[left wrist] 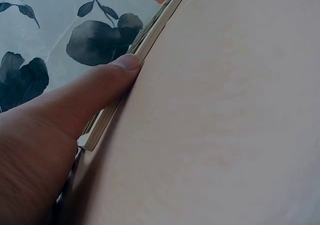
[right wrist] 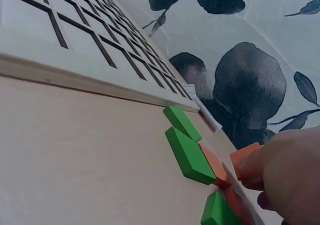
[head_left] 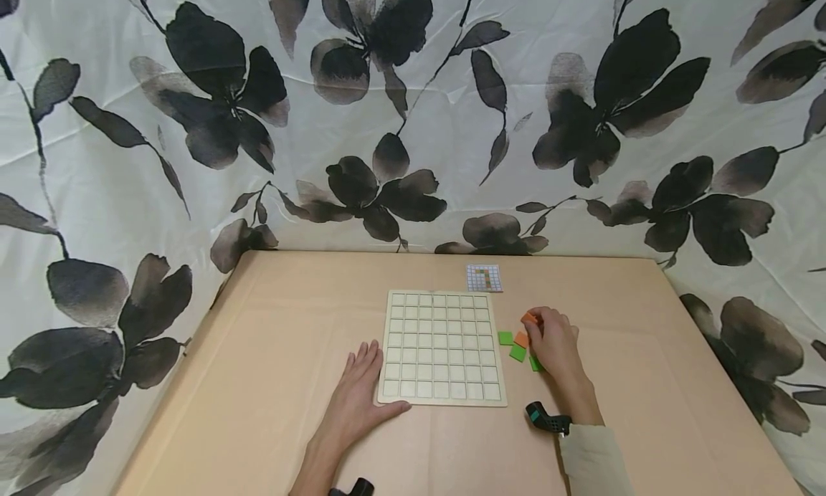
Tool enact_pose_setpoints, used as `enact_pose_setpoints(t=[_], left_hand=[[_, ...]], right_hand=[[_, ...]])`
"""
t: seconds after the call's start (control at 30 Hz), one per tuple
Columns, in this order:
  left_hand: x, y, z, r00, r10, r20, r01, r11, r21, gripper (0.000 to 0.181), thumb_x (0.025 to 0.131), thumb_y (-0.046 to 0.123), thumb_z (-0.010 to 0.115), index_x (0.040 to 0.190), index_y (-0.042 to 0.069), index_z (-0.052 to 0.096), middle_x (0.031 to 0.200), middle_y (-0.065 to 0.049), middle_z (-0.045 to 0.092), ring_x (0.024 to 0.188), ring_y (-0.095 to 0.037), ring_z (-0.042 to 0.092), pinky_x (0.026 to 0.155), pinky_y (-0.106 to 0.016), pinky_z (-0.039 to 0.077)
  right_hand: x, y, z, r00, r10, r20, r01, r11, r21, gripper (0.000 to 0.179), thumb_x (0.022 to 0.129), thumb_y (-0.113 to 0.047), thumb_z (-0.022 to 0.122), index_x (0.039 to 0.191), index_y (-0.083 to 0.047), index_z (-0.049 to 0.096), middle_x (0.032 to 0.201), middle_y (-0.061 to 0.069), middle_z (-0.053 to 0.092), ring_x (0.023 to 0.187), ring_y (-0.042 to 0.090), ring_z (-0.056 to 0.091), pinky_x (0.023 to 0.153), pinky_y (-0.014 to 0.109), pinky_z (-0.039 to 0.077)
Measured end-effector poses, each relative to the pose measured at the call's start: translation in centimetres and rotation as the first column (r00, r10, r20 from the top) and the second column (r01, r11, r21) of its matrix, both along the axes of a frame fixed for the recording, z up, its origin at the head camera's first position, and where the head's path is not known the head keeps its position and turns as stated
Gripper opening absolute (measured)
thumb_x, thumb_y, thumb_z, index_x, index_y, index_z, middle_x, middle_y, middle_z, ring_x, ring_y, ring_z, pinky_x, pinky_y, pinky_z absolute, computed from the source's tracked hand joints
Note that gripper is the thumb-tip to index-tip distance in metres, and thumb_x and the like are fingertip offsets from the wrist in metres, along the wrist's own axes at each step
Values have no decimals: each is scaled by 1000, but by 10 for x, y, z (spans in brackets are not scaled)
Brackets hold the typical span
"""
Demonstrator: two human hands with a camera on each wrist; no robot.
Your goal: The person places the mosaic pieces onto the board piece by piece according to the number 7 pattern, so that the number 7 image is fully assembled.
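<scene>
A pale wooden grid board (head_left: 442, 349) with square recesses lies flat on the table. My left hand (head_left: 352, 404) rests at its near left corner, fingers straight along the left side. The left thumb presses against the board's near edge (left wrist: 152, 37) in the left wrist view. To the right of the board, my right hand (head_left: 558, 344) pinches an orange square tile (right wrist: 241, 157) between thumb and fingers, raised over the table. Below it lie green tiles (right wrist: 190, 155) and orange tiles (right wrist: 214, 164) close together, some partly hidden by the hand in the head view.
A small card (head_left: 484, 278) printed with a coloured grid pattern lies just beyond the board's far right corner. The light wooden table (head_left: 290, 324) meets a white cloth (head_left: 464, 137) with dark flowers at its back and sides.
</scene>
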State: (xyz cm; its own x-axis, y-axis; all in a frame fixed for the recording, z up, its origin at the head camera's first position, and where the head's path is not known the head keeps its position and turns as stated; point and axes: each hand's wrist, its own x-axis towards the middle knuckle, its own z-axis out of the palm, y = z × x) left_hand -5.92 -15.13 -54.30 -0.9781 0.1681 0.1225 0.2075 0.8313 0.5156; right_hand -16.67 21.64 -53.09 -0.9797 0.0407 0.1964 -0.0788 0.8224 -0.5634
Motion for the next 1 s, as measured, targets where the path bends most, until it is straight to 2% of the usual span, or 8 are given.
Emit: enact_pose_setpoints(t=[0.3, 1.0], left_hand=[[0, 0, -1, 1000, -10, -17, 10, 1000, -3, 112, 71, 68, 77, 151, -2, 40, 162, -18, 33, 154, -33, 23, 131, -46, 14], [1, -1, 0, 999, -14, -44, 14, 1000, -10, 111, 72, 66, 78, 149, -5, 41, 161, -20, 34, 153, -35, 25, 130, -48, 16]], right_hand=[[2, 0, 2, 1000, -3, -28, 2, 1000, -25, 26, 98, -15, 62, 119, 1, 62, 102, 18, 64, 95, 32, 51, 72, 34, 25], [2, -9, 17, 998, 31, -63, -31, 999, -11, 29, 99, -12, 58, 124, 3, 61, 105, 18, 65, 99, 33, 53, 74, 36, 27]])
